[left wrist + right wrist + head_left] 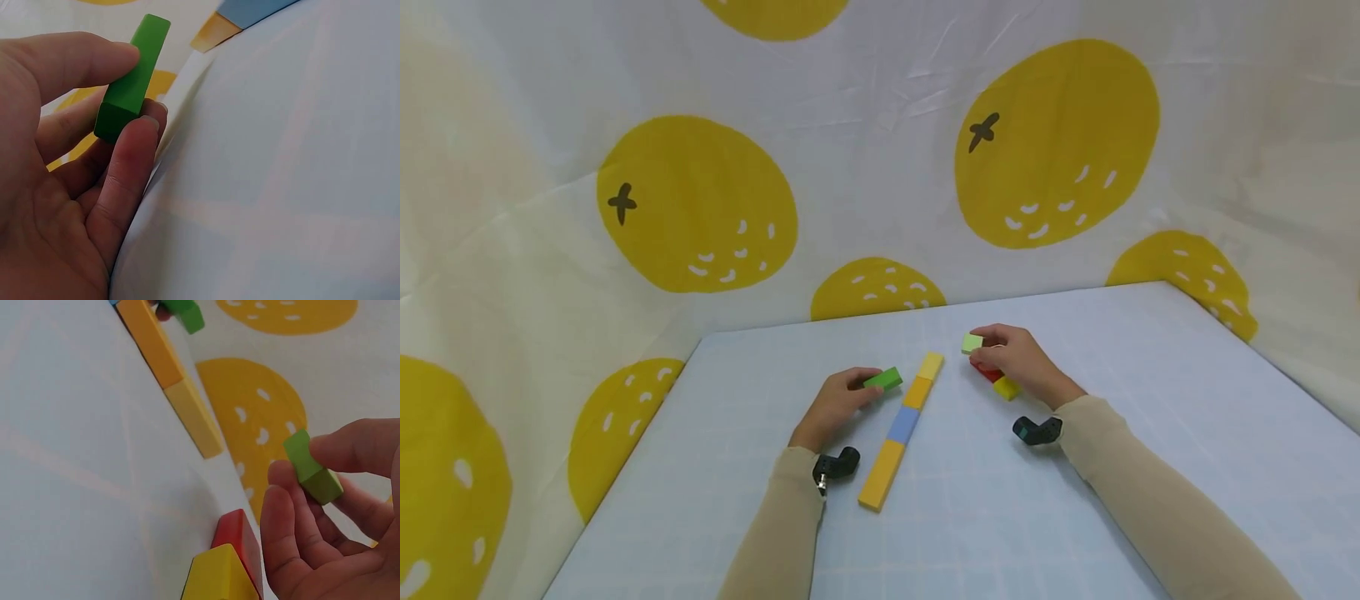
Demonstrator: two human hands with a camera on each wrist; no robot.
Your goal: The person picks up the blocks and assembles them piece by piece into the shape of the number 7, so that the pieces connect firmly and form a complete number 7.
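My left hand (838, 404) pinches a green block (134, 81) between thumb and fingers, left of a row of blocks. In the right wrist view, my right hand (337, 519) pinches a light green block (310, 469). Below that hand, a red block (239, 540) and a yellow block (220, 575) lie end to end on the table. Between the hands runs a straight row: a pale yellow block (931, 365) at the far end, then an orange block (917, 392), a blue block (903, 424) and a longer yellow-orange block (882, 477) nearest me.
The blocks lie on a table with a pale checked cloth (970, 525). Behind it and at the sides hangs a white curtain (880, 183) printed with large yellow fruit. Each wrist carries a small black camera, the left camera (837, 464) close to the row's near end.
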